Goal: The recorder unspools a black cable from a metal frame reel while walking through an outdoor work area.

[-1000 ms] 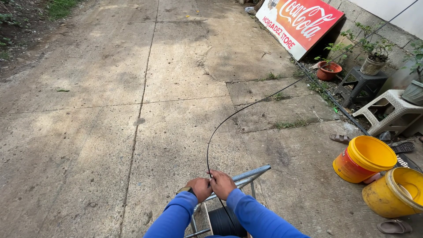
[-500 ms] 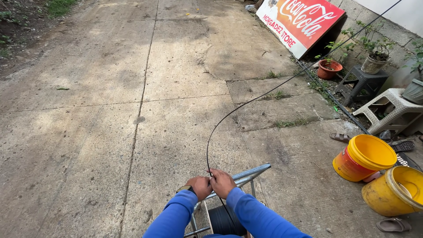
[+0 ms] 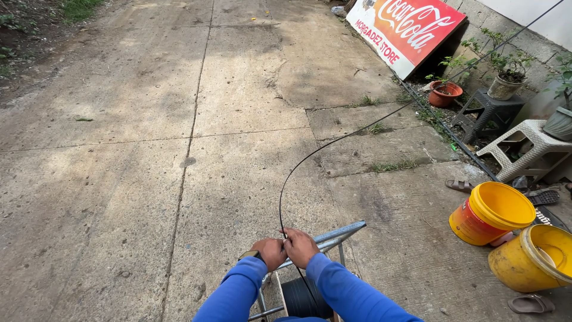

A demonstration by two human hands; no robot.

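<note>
Black cable (image 3: 298, 170) pinched between both hands' fingers (image 3: 292, 234).

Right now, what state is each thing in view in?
Left hand: closed on the black cable.
Right hand: closed on the cable too.
Black cable: lifted, arcing away to upper right.
Cable reel: wound, in metal stand.
Two yellow buckets: tilted, open.
Red sign: leaning on the wall.

Long bright blue sleeves are worn on both arms, the left hand (image 3: 270, 252) and right hand (image 3: 301, 247) are bare, and a dark band is seen at the left wrist.
</note>
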